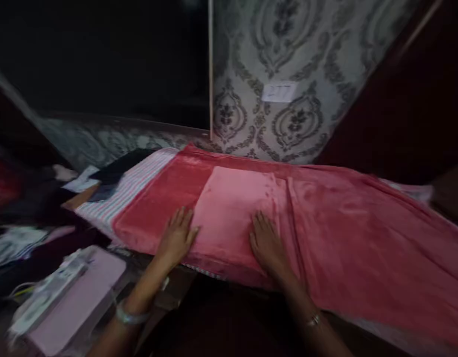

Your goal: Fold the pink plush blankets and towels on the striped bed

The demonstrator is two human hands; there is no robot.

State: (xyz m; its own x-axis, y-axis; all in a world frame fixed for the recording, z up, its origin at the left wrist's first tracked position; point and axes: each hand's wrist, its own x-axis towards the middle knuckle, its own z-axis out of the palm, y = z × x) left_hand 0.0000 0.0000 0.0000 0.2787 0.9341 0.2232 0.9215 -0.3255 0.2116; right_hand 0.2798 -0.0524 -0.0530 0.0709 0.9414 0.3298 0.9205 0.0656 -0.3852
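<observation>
Velvety red-pink cloth (336, 238) with a paler rectangle (232, 206) lies under left hand (177, 237) and right hand (268, 243), fingers (263, 223) spread.

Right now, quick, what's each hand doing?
Left hand: open, flat on the red cloth, at the left edge of the pale patch.
Right hand: open, flat toward that patch's right side.

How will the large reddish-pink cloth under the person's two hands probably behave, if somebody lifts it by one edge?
The reddish-pink cloth would probably hang floppy, since creases run along its right part. It may feel rather heavy as a whole, because it spreads so widely. Its blotchy sheen suggests a soft pile, so it is unlikely to be fragile.
</observation>
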